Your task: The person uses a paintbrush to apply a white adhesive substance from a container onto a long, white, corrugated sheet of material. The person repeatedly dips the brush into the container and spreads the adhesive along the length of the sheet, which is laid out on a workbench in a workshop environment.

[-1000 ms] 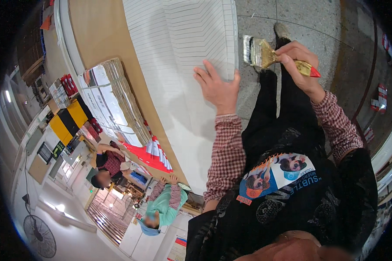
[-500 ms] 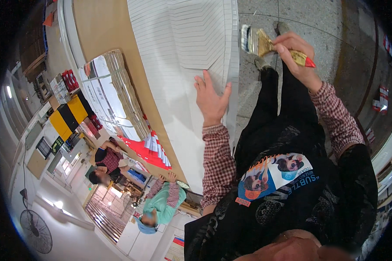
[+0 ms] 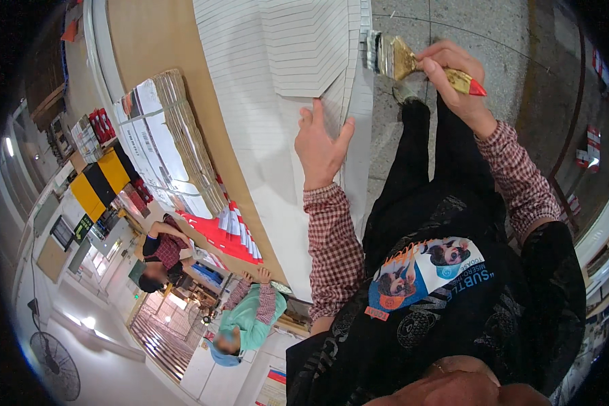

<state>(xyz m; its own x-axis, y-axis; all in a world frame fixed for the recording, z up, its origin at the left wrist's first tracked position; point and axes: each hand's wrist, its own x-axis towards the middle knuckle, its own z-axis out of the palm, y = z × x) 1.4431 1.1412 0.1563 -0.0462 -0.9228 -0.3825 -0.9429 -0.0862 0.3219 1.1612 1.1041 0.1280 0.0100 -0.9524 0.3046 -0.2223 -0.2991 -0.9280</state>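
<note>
My left hand lies with its fingers spread on white paper sheets. The sheets are fanned out, so their edges show as many thin parallel lines. Its fingertips rest at the near edge of the fanned part. A flat paintbrush with a gold ferrule and a yellow, red-tipped handle is gripped in my right hand. The bristles point left, at the right edge of the sheets; I cannot tell whether they touch.
On the brown table top, left of the sheets, stands a strapped stack of printed cardboard. Red-and-white printed pieces lie fanned beside it. Two other people are at the left, one in a green top. Grey floor lies to the right.
My right hand has carried the paintbrush a little left, up to the sheets' edge. My left hand has shifted slightly left and away from me.
</note>
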